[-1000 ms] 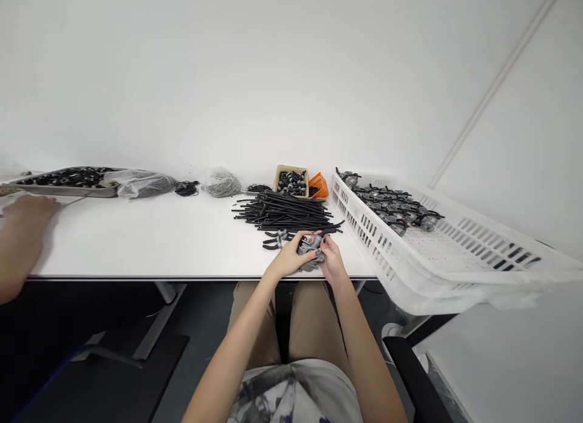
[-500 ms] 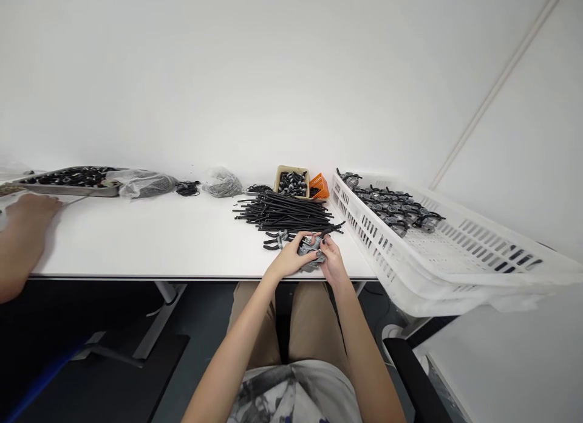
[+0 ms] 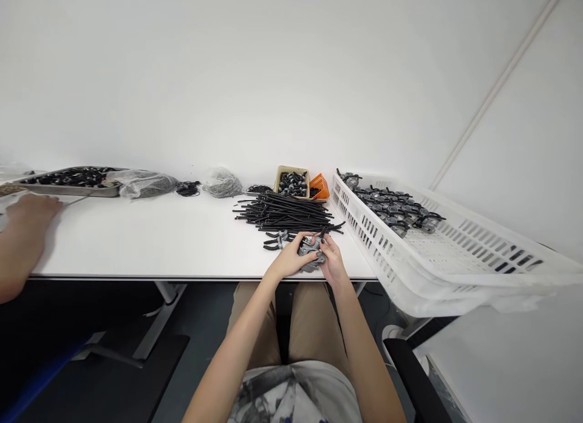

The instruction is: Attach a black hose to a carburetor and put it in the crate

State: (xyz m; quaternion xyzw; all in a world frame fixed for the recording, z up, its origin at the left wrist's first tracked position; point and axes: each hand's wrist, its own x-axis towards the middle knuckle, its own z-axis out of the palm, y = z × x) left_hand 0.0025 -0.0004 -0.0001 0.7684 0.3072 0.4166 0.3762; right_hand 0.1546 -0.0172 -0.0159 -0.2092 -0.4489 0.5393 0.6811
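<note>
First, at the left edge of the frame, a co-worker's hand [image 3: 33, 209] rests on the white table [image 3: 150, 240], just in front of a metal tray [image 3: 91, 192] of black parts. A clear bag [image 3: 148, 183] leans against the tray's right end, followed by a small dark bundle [image 3: 187, 188] and a second bag [image 3: 221, 183], all lined up along the wall.

Near the middle of the frame, a small heap of thin black pieces [image 3: 259, 189] sits behind the left end of a broad pile of black tubes [image 3: 285, 211]. Below that pile lies a grey piece with black ends [image 3: 277, 239], just left of the person's left hand [image 3: 289, 256].

The grey part [image 3: 306, 248] is at the table's near edge, just right of centre and below the pile. The left hand's fingers grasp it, thumb across the top; the right hand [image 3: 333, 262] grips its right side, with a short black piece sticking up by the fingertips.

Behind the pile stand a cream bin [image 3: 291, 168] of parts and, touching it, a tilted orange basket [image 3: 320, 183]. At right, a white crate [image 3: 437, 295] holds rows of grey units [image 3: 392, 209] with black tubes.
</note>
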